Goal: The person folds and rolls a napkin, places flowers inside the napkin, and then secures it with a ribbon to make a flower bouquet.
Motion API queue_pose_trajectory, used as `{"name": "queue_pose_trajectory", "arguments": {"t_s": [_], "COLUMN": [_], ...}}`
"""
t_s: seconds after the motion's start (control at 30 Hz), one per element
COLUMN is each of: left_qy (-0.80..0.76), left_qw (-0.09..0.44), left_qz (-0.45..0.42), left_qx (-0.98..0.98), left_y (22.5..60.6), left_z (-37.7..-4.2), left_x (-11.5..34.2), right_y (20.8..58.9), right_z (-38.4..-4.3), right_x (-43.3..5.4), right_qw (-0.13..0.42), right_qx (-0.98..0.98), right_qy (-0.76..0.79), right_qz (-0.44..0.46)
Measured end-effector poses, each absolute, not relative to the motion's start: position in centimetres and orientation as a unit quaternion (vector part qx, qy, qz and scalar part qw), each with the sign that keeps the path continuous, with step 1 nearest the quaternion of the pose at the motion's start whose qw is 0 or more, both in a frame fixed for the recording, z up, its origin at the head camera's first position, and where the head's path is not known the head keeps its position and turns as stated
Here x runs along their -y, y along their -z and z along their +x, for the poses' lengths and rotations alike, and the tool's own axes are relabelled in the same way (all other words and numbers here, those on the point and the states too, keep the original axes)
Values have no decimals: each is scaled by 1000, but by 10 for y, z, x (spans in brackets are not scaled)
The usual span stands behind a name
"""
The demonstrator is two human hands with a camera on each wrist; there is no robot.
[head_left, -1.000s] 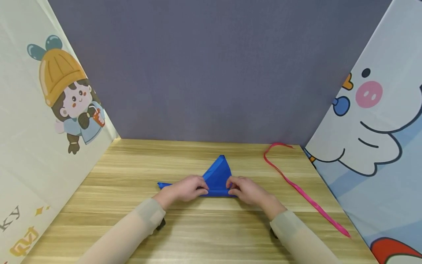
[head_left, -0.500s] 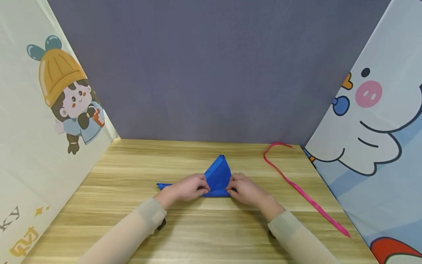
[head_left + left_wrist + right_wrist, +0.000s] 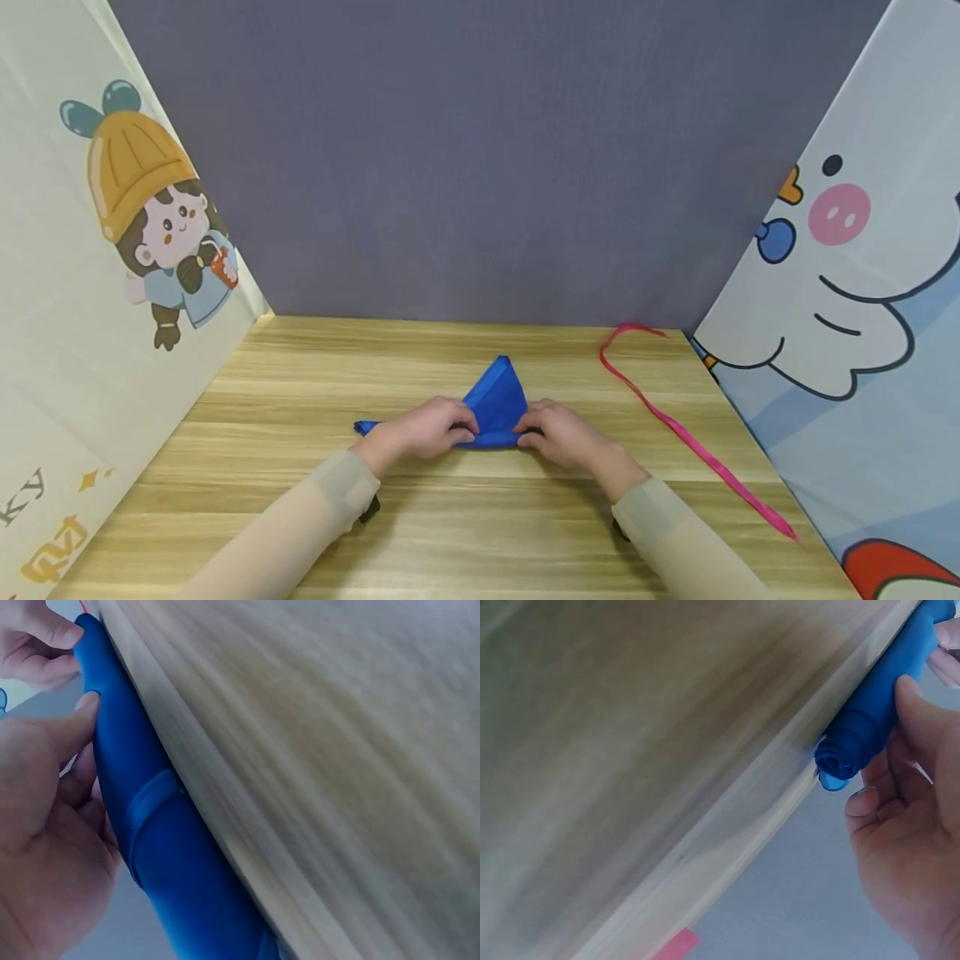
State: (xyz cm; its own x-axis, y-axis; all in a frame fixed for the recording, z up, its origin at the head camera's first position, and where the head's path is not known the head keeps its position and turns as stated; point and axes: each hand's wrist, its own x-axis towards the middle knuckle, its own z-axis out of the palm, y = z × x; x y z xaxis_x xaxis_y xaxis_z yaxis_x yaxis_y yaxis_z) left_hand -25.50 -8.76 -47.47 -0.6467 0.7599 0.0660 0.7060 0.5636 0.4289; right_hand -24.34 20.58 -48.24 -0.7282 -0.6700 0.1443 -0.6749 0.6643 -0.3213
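Note:
A blue cloth point(image 3: 498, 400) lies mid-table in the head view. Its near edge is rolled into a tube, and a flat triangular flap points to the far side. My left hand point(image 3: 427, 427) pinches the roll left of its middle, thumb on the near side and fingers beyond. A short way to the right, my right hand point(image 3: 566, 433) pinches the same roll. The left wrist view shows the smooth blue roll point(image 3: 165, 832) running beside my left palm. In the right wrist view the roll's spiral end point(image 3: 838, 759) sticks out past my right thumb.
A pink ribbon point(image 3: 693, 446) curves along the right side of the wooden table point(image 3: 480, 533). A grey panel point(image 3: 480, 167) stands behind, with cartoon-printed white panels at left point(image 3: 60, 333) and right point(image 3: 900, 250).
The flap's tip has come slightly nearer as the roll turned a little. The roll's left end now sits slightly farther left and nearer. Both hands stay on the roll with small finger shifts.

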Motion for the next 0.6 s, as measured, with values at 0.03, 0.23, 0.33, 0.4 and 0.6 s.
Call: {"name": "queue_pose_trajectory", "arguments": {"t_s": [0.03,0.23,0.33,0.4,0.6], "left_qy": [-226,-256,-250,-239,-201], "left_qw": [76,102,95,85,52], "left_qz": [406,385,392,402,420], "left_qx": [-882,-881,-880,-880,-884], "left_y": [475,476,475,475,475], "left_z": [-256,-259,-259,-260,-257], "left_x": [87,88,89,89,88], "right_y": [483,480,479,479,480], "right_z": [-244,-245,-244,-244,-243], "right_x": [-206,-204,-204,-203,-202], "right_qw": [4,-20,-15,-3,27], "right_qx": [912,919,920,918,917], "right_qy": [-181,-206,-205,-197,-166], "right_qz": [367,336,333,344,361]}}
